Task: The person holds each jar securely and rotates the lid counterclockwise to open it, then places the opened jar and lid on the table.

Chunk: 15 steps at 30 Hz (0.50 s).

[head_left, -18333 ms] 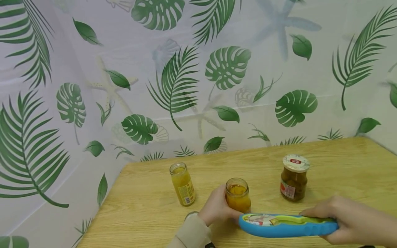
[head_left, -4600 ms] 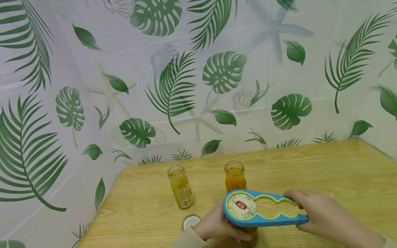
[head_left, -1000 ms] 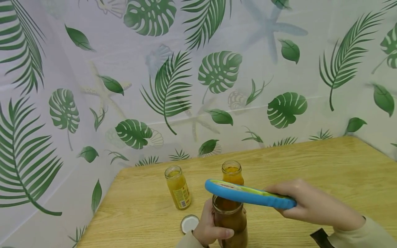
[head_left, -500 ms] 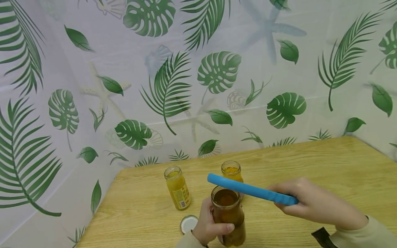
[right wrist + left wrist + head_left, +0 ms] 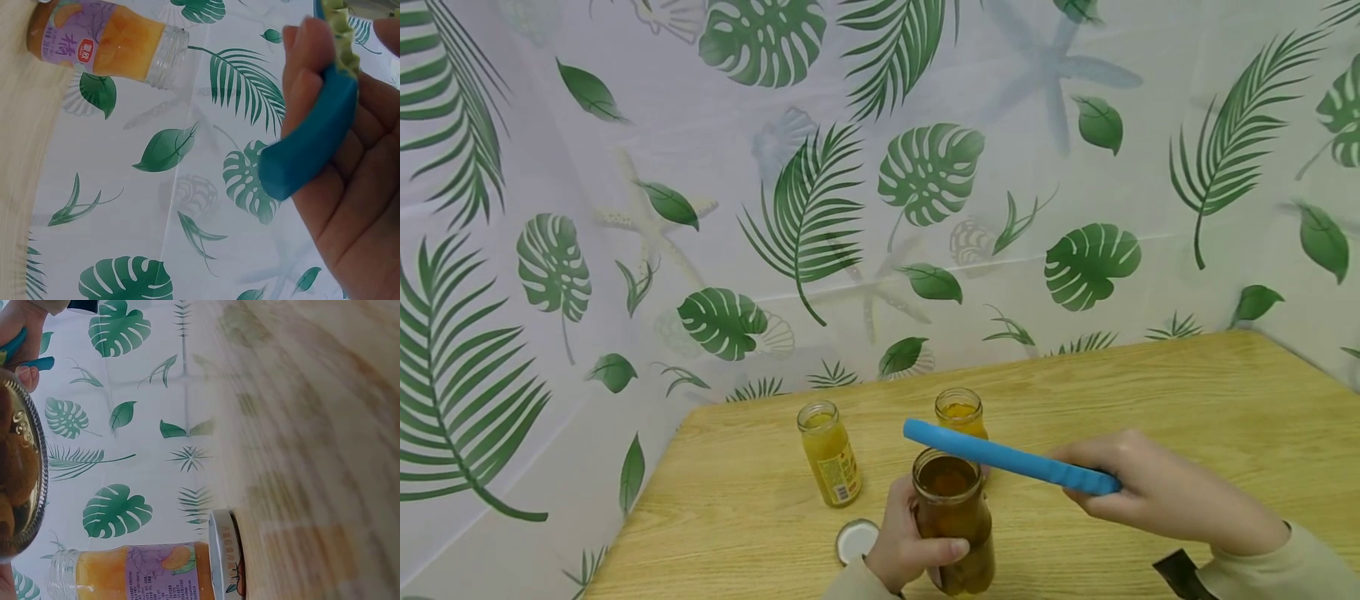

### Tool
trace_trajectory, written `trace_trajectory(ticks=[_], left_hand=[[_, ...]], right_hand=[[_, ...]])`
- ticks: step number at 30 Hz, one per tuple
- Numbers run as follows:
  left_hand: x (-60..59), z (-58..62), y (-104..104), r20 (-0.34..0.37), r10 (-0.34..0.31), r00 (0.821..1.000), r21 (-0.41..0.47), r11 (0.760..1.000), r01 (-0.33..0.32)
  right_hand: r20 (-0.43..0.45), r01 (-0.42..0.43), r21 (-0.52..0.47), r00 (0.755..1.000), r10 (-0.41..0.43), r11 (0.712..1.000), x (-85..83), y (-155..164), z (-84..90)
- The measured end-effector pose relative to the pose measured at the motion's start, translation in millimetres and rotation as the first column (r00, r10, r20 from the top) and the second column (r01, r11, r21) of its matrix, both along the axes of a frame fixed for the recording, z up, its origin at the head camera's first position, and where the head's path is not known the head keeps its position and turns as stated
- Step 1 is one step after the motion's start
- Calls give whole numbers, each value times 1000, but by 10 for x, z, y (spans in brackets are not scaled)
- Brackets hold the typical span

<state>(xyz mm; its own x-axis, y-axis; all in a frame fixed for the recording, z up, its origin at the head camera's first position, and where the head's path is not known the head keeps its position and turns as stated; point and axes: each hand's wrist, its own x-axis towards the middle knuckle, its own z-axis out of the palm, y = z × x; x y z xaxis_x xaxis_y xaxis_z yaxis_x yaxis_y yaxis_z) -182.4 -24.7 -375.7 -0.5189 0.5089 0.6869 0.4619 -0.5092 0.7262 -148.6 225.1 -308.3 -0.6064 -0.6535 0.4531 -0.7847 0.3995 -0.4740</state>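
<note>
My left hand (image 5: 917, 546) grips a brown glass jar (image 5: 958, 533), uncapped at the top, its dark contents showing; the left wrist view has its ribbed glass base (image 5: 22, 469) up close. My right hand (image 5: 1157, 492) holds the handle end of a blue jar opener (image 5: 1000, 458), turned edge-on. Its far end hangs over the jar's right rim and overlaps a jar of orange fruit (image 5: 961, 412) behind. In the right wrist view the fingers curl round the opener's teal handle (image 5: 309, 140). The opener's ring is hidden.
An uncapped jar of yellow fruit (image 5: 830, 458) stands on the wooden table (image 5: 737, 500) at left. A lid (image 5: 857, 542) lies white side up beside my left hand. A leaf-patterned sheet (image 5: 850, 200) hangs behind the table.
Earlier the opener lay over the brown jar's lid; it has since lifted and tilted edge-on, leaving the jar uncapped. Before that, my left hand held the orange jar. The last half second shows little movement.
</note>
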Motion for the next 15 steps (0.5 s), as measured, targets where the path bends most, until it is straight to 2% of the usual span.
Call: trace_trajectory(ticks=[4,8,11,15], left_hand=[[3,-17,10,1,17,1000,-15,1000,-17],[20,-17,28,33,65,997,-88,994,-61],[26,-2,36,74,131,989,-189,975,-115],[1,-12,67,122,164,979,-287,950,-124]], right_hand=[[6,22,9,1000,-22,1000,-17,63,-36],[23,61,12,998,-61,998,-28,203,-88],[54,104,37,993,-106,994,-24,354,-142],[112,175,90,976,-185,980,-20,586,-220]])
